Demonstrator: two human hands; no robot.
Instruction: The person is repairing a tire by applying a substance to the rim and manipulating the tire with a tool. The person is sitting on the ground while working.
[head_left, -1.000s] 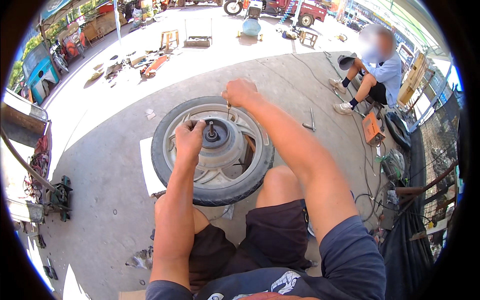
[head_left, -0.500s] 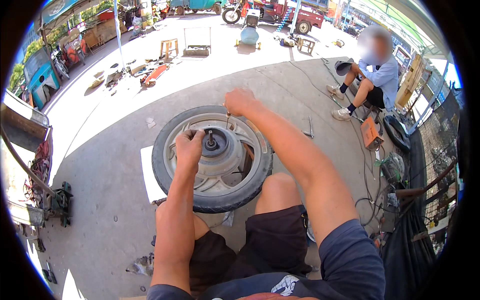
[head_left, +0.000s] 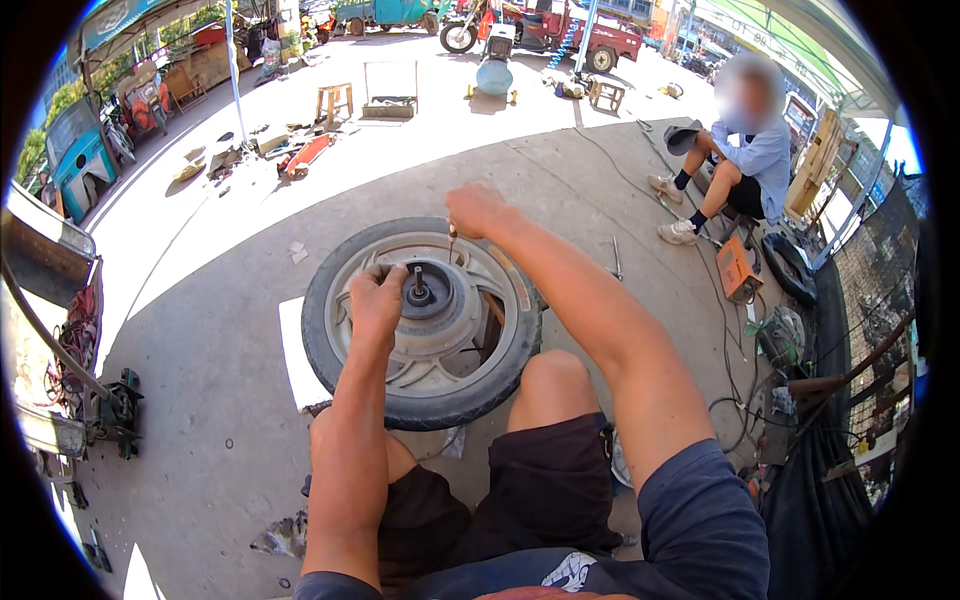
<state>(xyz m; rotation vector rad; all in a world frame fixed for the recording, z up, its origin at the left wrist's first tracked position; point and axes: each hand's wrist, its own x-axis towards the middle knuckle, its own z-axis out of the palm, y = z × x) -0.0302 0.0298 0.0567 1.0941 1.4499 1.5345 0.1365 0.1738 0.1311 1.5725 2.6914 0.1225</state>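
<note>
A spoked motor wheel with a black tyre lies flat on the ground in front of my knees. A threaded axle stands up from its dark hub centre. Above the far side of the hub, my right hand is closed round a screwdriver, its thin shaft pointing down at the hub's edge. My left hand rests at the near left of the hub, thumb and fingers pinched together; whatever is between them, if anything, is too small to make out.
White board shows under the wheel's left side. A metal wrench-like tool lies to the right. Farther right are an orange machine, cables on the ground and a seated person. A wooden stool stands beyond.
The view has shifted slightly. Both hands keep almost the same places at the hub, the right one still on the screwdriver.
</note>
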